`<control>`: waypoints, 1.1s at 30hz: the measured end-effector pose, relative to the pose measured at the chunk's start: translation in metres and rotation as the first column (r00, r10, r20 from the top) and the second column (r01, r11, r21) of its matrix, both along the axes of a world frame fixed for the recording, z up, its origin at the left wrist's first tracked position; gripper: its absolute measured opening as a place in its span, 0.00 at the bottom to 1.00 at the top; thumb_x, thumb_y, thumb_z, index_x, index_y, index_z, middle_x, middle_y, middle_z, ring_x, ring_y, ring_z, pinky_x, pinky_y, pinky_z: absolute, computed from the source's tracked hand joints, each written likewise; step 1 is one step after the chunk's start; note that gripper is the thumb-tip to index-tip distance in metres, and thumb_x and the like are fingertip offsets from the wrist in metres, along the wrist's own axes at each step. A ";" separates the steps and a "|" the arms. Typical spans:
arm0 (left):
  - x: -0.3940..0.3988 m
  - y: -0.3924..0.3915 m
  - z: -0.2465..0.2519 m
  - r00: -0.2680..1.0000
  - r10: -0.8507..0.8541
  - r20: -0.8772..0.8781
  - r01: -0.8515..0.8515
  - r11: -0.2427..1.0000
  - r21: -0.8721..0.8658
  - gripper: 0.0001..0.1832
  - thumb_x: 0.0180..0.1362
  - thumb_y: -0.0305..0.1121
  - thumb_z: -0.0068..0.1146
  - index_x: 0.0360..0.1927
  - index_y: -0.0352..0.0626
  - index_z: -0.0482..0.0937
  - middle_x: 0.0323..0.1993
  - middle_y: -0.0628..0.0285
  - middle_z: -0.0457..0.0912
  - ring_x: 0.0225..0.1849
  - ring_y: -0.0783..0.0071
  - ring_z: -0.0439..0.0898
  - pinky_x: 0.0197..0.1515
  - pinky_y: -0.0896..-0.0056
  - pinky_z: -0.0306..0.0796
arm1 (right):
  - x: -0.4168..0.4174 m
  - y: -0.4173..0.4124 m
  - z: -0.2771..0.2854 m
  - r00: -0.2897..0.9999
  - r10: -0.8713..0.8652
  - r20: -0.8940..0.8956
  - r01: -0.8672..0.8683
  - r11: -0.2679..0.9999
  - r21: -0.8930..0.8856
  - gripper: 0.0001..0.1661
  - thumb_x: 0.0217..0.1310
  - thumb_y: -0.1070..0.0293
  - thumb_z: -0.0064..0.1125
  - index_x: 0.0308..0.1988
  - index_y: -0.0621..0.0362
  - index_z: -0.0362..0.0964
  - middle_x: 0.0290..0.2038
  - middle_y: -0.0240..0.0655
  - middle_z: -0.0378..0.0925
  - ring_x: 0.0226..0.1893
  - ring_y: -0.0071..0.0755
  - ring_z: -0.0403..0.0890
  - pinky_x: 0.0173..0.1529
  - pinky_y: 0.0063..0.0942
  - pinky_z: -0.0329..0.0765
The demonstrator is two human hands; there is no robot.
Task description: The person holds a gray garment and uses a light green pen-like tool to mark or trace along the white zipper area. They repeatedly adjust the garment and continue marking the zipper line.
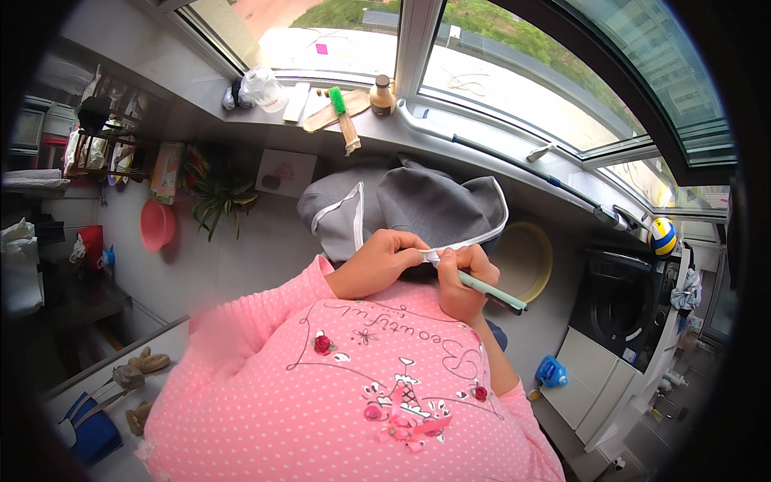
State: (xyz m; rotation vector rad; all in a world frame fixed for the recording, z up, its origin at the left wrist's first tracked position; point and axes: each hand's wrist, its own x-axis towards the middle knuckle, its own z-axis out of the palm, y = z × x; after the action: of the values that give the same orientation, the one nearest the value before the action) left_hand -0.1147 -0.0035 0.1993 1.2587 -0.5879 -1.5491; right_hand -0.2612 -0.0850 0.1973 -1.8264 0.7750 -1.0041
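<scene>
Grey fabric [427,202] with a white edge binding lies over my lap, below the window sill. My left hand [382,259] pinches the white binding [461,245] between thumb and fingers. Close beside it, my right hand [467,280] grips a light green pen-like tool [491,291], whose dark end points down to the right, away from the fabric. The tool's other end is hidden in my right fist, by the binding. The thumbs of both hands nearly meet at the edge of the fabric.
On the window sill [271,123] are a wooden-handled green brush [343,117], a brown bottle [382,96] and a long pole [506,156]. A yellow-rimmed basin [545,265] stands right of the fabric, near a black front-loading washer [617,307]. A potted plant [220,202] and pink basin [157,225] are at left.
</scene>
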 end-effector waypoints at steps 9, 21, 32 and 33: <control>0.001 -0.001 -0.004 0.999 -0.014 -0.037 0.013 1.000 -0.016 0.10 0.61 0.26 0.49 0.38 0.31 0.81 0.33 0.68 0.81 0.36 0.85 0.73 0.42 0.82 0.67 | 0.007 0.001 0.005 0.999 -0.030 0.016 0.030 0.999 -0.022 0.16 0.51 0.82 0.61 0.18 0.59 0.63 0.13 0.31 0.68 0.12 0.18 0.66 0.19 0.20 0.64; 0.002 -0.002 -0.001 1.000 -0.021 0.000 0.021 1.000 -0.005 0.10 0.61 0.26 0.49 0.39 0.31 0.81 0.32 0.68 0.80 0.36 0.85 0.73 0.41 0.82 0.67 | 0.007 0.000 0.001 0.998 -0.051 0.023 0.051 0.998 -0.033 0.17 0.51 0.82 0.62 0.18 0.59 0.62 0.12 0.30 0.67 0.11 0.18 0.65 0.18 0.21 0.63; 0.002 -0.001 -0.005 1.000 -0.030 -0.009 0.030 0.999 -0.014 0.10 0.62 0.27 0.51 0.40 0.32 0.81 0.34 0.67 0.81 0.37 0.85 0.74 0.42 0.82 0.67 | 0.008 0.000 0.001 0.996 -0.068 0.055 0.068 0.998 -0.006 0.17 0.51 0.84 0.61 0.18 0.60 0.61 0.12 0.31 0.67 0.11 0.20 0.65 0.18 0.21 0.63; 0.002 0.000 -0.005 1.000 -0.027 -0.013 0.026 0.999 -0.020 0.10 0.63 0.27 0.51 0.40 0.32 0.81 0.34 0.67 0.81 0.37 0.85 0.74 0.42 0.82 0.67 | 0.008 0.000 0.002 0.997 -0.063 0.039 0.064 0.998 -0.029 0.17 0.51 0.84 0.60 0.18 0.60 0.60 0.12 0.31 0.67 0.11 0.20 0.64 0.18 0.22 0.63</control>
State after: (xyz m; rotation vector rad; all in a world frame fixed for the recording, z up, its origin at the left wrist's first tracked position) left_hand -0.1127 -0.0039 0.1938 1.2297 -0.6125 -1.5686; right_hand -0.2536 -0.0854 0.1989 -1.8124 0.8032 -1.0943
